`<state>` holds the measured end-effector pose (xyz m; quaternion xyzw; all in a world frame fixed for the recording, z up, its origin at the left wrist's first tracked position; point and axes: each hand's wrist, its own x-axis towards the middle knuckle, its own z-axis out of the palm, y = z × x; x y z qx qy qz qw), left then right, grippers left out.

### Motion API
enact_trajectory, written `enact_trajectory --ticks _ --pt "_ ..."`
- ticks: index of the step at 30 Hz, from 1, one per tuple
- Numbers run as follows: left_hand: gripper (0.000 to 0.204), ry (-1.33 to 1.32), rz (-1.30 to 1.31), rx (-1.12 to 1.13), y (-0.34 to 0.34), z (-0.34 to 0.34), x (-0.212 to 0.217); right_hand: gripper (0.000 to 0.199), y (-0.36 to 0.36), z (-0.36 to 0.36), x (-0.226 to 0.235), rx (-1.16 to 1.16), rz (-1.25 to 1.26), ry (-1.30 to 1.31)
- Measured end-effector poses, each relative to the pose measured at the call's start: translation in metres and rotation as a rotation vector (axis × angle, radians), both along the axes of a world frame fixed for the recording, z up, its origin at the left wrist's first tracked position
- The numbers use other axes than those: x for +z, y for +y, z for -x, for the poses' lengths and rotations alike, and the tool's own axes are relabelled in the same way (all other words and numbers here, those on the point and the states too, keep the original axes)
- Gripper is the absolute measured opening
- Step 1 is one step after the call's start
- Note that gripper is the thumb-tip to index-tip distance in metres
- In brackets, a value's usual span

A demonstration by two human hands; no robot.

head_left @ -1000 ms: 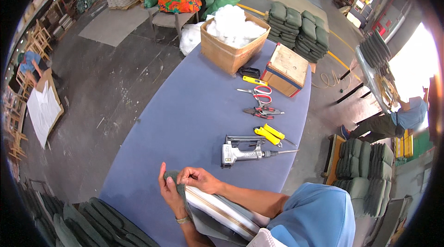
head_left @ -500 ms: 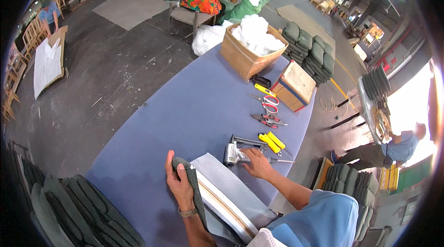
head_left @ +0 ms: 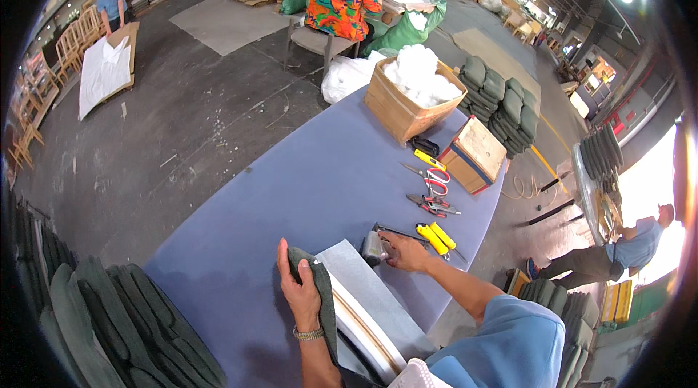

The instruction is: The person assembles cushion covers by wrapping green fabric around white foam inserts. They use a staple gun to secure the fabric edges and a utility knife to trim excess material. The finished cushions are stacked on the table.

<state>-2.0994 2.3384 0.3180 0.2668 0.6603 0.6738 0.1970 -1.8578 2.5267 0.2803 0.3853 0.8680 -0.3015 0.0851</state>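
Note:
A long upholstered piece [head_left: 371, 333] lies at the table's near edge, with white padding, a thin tan strip and a dark green fabric edge [head_left: 324, 293]. Beside it spreads a light grey-blue cloth flap [head_left: 358, 275]. My left hand [head_left: 299, 297], a watch at its wrist, is closed round the green edge, thumb on the near side and fingers behind. My right hand [head_left: 408, 253] is wrapped round the handle of a grey and black staple gun [head_left: 372, 248] lying on the blue-covered table [head_left: 240, 242]. Part of the gun is hidden under the fingers.
Right of the gun lie yellow-handled tools [head_left: 435, 237]. Beyond are pliers [head_left: 434, 205], red-handled scissors [head_left: 436, 182] and a yellow knife [head_left: 430, 160]. A carton [head_left: 392, 112] of white stuffing and a smaller box [head_left: 458, 162] stand farther back. Dark green cushions [head_left: 138, 315] are stacked lower left.
My right hand has gone from lying over the staple gun to closing round its handle, and the gun has turned slightly. My left hand keeps the green edge. The whole view has shifted.

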Motion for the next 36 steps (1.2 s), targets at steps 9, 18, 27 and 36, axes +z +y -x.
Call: enact_trajectory --ticks 9,18,27,36 --pt "0.059 0.034 0.057 0.043 -0.001 -0.009 -0.003 0.061 0.014 0.068 0.147 -0.120 0.357 0.368" --pt "0.073 -0.069 0.031 0.032 -0.002 -0.016 0.000 0.072 0.010 0.145 0.189 0.673 0.161 0.379" --pt "0.078 -0.069 0.009 0.026 0.001 -0.018 -0.007 0.075 0.010 0.169 0.182 0.765 0.253 0.203" --pt "0.078 -0.055 0.007 0.034 0.004 -0.018 -0.006 0.089 0.007 0.164 0.191 0.780 0.198 0.154"
